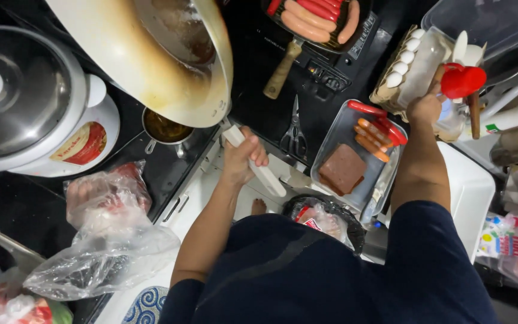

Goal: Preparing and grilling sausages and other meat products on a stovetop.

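Cream-coloured frying pan [151, 60], large, round and scorched brown on its underside, is held tilted above the black stove top at upper left, its white handle [253, 161] gripped by the left hand [241, 157], whose fingers are closed round it. Directly below the pan's lower edge a small metal saucepan [164, 129] with dark liquid is seen. At far left a white rice cooker [28, 96] with a grey glass lid is set on the desk [7, 210]. A clear glass rectangular dish [358, 157] at centre right is filled with a brown block and orange and red sausages. A square black grill pan [316, 21] with a wooden handle, loaded with sausages, is placed at top centre. A cardboard tray of white eggs [403, 66] lies at upper right. Beside it the right hand [425, 108] is closed on a wooden-handled utensil; a red spatula head [463, 81] is seen just above it. Steel scissors [295, 132] are laid between the two hands.
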